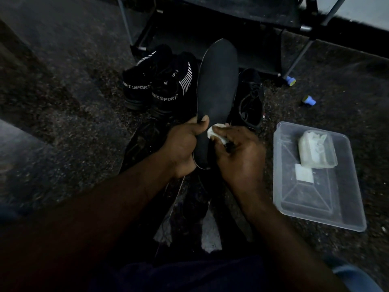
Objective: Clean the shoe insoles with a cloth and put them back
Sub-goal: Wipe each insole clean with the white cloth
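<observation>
1. Holds a black insole [216,87] up off the floor, left of the clear plastic tub [345,197], toe end pointing away and heel end nearest the body.
2. Grips the heel end with the left hand [183,144]: fingers wrapped round the edge on the side away from the tub, thumb laid across the top face.
3. Pinches a small white cloth [212,132] in the right hand [240,157], on the tub side of the insole, and presses it to the top face just beside the left thumb.
4. Between insole and tub: a black lace-up shoe [250,98] on the floor, opening upward, its left edge hidden behind the insole.
5. Farther left of the tub, past the insole: a pair of black sneakers [160,85] side by side, white "SPORT" lettering on the heels, white stripes on the sides.
6. Under the hands, left of the tub: another dark shoe [145,142] with laces; too dim to tell how many lie there.
7. Inside the tub, at its far end: a small lidded box [316,149] with white contents; just on its near side, a flat white square [303,175] on the tub bottom.
8. Beyond the tub's far end: two blue-and-yellow objects [291,80] [309,100] on the speckled floor, apart from each other, too small to identify.
9. Farther beyond the tub, behind the insole's toe: a black rack [210,28] with grey metal legs.
</observation>
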Tool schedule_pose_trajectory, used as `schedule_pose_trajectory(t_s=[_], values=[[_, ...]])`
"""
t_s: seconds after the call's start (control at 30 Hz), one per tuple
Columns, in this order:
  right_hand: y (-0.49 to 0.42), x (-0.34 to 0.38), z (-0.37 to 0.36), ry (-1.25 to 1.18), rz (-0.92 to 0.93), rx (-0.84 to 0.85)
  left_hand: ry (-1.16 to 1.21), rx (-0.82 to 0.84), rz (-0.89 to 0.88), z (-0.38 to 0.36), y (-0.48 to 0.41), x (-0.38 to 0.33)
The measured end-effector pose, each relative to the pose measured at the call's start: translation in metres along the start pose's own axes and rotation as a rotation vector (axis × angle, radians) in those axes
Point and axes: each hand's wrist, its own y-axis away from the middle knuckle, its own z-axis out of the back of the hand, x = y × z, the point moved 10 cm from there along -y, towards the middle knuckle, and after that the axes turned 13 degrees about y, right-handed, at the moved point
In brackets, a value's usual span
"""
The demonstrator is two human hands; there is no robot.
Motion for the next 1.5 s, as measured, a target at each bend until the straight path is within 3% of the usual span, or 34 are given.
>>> schedule_pose_trajectory(t_s=[0.23, 0.5, 0.73, 1.0, 1.2, 1.5], values=[[0.000, 0.005, -0.002, -0.009, 0.058, 0.026, 0.048, -0.007, 0.026, 0.001, -0.001, 0.002], [-0.009, -0.024, 0.005, -0.071, -0.109, -0.013, -0.263, -0.056, -0.048, 0.014, -0.009, 0.005], [-0.009, -0.029, -0.004, -0.098, -0.140, 0.053, -0.561, 0.083, -0.136, 0.002, -0.009, 0.002], [-0.007, -0.019, -0.001, -0.111, -0.134, 0.055, -0.519, 0.156, -0.065, 0.000, -0.009, 0.004], [-0.013, -0.021, 0.014, -0.165, -0.144, -0.034, -0.725, 0.154, -0.029, 0.000, -0.006, 0.008], [-0.010, -0.019, 0.004, -0.151, -0.114, 0.051, -0.738, 0.120, -0.014, 0.005, -0.005, 0.008]])
